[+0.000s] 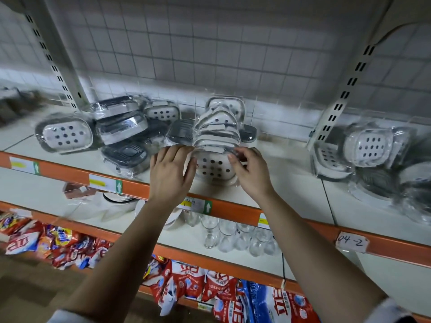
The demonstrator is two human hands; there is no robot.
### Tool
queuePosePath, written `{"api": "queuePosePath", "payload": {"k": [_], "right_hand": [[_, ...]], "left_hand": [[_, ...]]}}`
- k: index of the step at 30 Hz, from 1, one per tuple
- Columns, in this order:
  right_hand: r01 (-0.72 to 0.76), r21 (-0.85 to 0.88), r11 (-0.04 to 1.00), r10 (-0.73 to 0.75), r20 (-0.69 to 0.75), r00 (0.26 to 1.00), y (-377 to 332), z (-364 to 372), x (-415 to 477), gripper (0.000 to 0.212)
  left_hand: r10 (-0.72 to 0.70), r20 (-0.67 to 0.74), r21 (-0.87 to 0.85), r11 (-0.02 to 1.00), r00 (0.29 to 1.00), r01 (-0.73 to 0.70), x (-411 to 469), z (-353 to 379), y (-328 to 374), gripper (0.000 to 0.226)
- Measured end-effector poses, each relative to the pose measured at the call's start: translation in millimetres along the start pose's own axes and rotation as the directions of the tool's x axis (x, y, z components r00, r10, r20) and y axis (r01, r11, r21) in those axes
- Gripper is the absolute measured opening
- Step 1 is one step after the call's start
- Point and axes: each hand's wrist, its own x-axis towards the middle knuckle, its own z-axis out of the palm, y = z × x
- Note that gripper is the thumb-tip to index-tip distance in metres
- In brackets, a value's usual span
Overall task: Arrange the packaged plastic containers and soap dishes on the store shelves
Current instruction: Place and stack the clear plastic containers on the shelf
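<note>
A row of wrapped white soap dishes (215, 136) stands on edge in the middle of the top shelf (291, 178), the front one showing its dotted face. My left hand (171, 170) lies with straight fingers against the row's left side. My right hand (250, 169) pinches the clear wrapper at the row's right edge. To the left lie a flat soap dish (64, 134) and a loose pile of clear and grey lidded containers (122, 129). More wrapped soap dishes (368, 145) lean at the right.
Orange shelf edges with price tags (105, 183) run across. A white slotted upright (342, 94) stands right of the row. Glass cups (233, 234) and plates stand on the shelf below. Red and blue detergent bags (210, 285) fill the lowest shelf.
</note>
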Motion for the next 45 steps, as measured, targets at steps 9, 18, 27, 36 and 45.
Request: {"api": "queuePosePath", "payload": {"k": [9, 18, 27, 36, 45], "right_hand": [[-0.044, 0.132, 0.99, 0.04, 0.031, 0.999, 10.3, -21.1, -16.5, 0.012], [-0.051, 0.241, 0.969, 0.089, -0.149, 0.985, 26.2, -83.5, -32.0, 0.03], [0.072, -0.509, 0.858, -0.095, -0.019, 0.995, 51.3, -90.9, -48.1, 0.049], [-0.002, -0.515, 0.857, -0.045, -0.079, 0.996, 62.6, -86.3, -51.2, 0.034], [-0.062, -0.427, 0.902, 0.001, -0.143, 0.99, 65.2, -87.7, -52.2, 0.033]], "left_hand": [[0.0, 0.057, -0.033, 0.999, 0.998, 0.002, 1.1, 9.1, 6.3, 0.042], [0.071, 0.059, -0.099, 0.993, 0.996, -0.065, 7.2, 24.3, 35.0, 0.038], [0.106, 0.115, -0.108, 0.99, 0.988, -0.094, 16.1, 32.9, 52.9, 0.042], [-0.051, 0.144, -0.055, 0.997, 0.988, 0.06, 48.2, 43.6, 37.2, 0.035], [-0.059, 0.105, -0.294, 0.952, 0.993, 0.088, 42.7, 39.4, 35.4, 0.022]]}}
